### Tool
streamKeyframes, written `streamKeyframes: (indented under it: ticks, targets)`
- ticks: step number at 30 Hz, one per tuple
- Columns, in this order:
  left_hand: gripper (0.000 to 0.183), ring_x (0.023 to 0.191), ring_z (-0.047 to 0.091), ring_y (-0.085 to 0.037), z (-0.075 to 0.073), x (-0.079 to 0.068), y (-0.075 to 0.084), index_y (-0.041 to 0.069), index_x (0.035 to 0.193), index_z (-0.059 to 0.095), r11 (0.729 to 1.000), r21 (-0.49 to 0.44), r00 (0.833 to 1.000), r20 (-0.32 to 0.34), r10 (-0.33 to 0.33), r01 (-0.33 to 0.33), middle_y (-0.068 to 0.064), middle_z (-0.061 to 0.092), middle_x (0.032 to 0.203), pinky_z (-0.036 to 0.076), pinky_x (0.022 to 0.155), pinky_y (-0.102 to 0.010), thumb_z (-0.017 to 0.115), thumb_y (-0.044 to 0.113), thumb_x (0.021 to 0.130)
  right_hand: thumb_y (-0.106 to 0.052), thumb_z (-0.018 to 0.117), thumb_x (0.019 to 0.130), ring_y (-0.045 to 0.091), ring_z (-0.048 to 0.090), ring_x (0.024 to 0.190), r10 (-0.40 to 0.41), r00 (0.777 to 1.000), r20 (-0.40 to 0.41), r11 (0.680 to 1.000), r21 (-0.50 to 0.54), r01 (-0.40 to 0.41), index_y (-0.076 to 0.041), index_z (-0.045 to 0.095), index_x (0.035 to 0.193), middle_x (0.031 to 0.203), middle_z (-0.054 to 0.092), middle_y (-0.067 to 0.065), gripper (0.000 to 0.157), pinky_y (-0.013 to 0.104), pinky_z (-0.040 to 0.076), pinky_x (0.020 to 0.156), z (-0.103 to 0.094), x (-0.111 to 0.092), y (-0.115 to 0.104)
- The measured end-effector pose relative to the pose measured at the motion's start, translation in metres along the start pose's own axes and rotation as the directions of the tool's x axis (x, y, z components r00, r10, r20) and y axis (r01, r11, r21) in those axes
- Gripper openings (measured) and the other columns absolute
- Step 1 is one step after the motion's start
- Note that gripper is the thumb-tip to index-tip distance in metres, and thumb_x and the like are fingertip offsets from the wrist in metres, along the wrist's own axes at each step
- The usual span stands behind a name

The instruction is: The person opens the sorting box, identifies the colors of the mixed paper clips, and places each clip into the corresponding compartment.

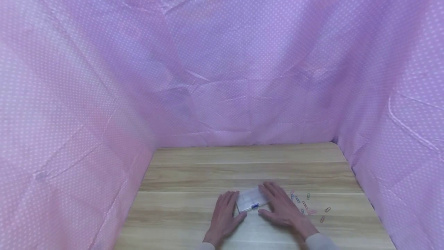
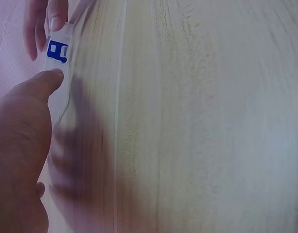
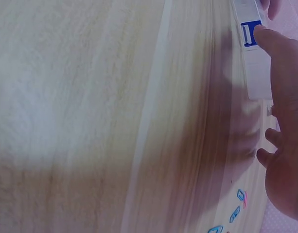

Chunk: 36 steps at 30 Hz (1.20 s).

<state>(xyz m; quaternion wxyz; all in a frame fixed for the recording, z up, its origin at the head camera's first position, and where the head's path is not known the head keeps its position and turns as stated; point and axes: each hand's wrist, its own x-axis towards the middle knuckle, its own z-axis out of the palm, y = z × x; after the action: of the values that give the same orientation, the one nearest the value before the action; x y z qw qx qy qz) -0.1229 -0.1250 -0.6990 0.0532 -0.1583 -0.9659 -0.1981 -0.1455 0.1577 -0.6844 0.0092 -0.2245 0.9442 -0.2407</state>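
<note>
Clear box (image 1: pixel 247 199), blue clasp (image 1: pixel 255 206) at its front, between left hand (image 1: pixel 225 213) and right hand (image 1: pixel 282 208); both grip its ends between thumb and fingers; paper clips (image 1: pixel 305 204) lie on desk (image 1: pixel 180 203), right

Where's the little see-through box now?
In the head view, the clear box is low, just right of centre, between the left hand and right hand, left of the paper clips.

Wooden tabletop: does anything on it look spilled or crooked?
Yes, two things. Colored paper clips lie strewn to the right of the clear box at mixed angles, as if spilled, though perhaps placed so. The box itself sits askew to the board lines of the wooden tabletop. No damage is plainly visible.
</note>
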Motion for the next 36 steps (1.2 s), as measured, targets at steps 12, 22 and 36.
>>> streamKeyframes:
  ticks: [12, 22, 36]
  targets:
    - [0.071, 0.145, 0.065, -0.029, 0.005, 0.001, -0.002, 0.012, 0.158, 0.063, 0.999, 0.001, 0.995, -0.084, 0.052, -0.052, -0.006, 0.071, 0.152, 0.050, 0.131, -0.059, 0.085, 0.047, 0.099, -0.038, 0.079, 0.104, 0.045, 0.055, 0.157, -0.004, 0.999, -0.052, 1.000, -0.016, 0.003, -0.012, 0.053, 0.168, 0.176, 0.049, 0.021, 0.073, 0.069, 0.046, 0.133, 0.005, 0.004, -0.001]
    - [0.071, 0.148, 0.063, -0.033, 0.005, 0.001, -0.005, 0.012, 0.160, 0.061, 0.997, -0.075, 0.998, -0.061, 0.027, -0.032, -0.010, 0.070, 0.155, 0.046, 0.133, -0.062, 0.085, 0.042, 0.100, -0.037, 0.078, 0.106, 0.044, 0.056, 0.156, 0.004, 0.999, -0.054, 1.000, -0.008, -0.004, -0.014, 0.055, 0.166, 0.175, 0.052, 0.019, 0.068, 0.070, 0.045, 0.133, 0.006, 0.007, 0.001]
    - [0.067, 0.156, 0.055, -0.035, 0.006, 0.004, -0.012, 0.013, 0.166, 0.054, 0.964, -0.262, 0.999, 0.028, -0.030, 0.037, -0.007, 0.064, 0.162, 0.036, 0.138, -0.066, 0.071, 0.046, 0.110, -0.046, 0.075, 0.107, 0.045, 0.057, 0.154, 0.054, 0.997, -0.058, 0.998, 0.043, -0.052, -0.013, 0.060, 0.162, 0.171, 0.056, 0.018, 0.066, 0.070, 0.045, 0.133, 0.006, 0.008, -0.002]
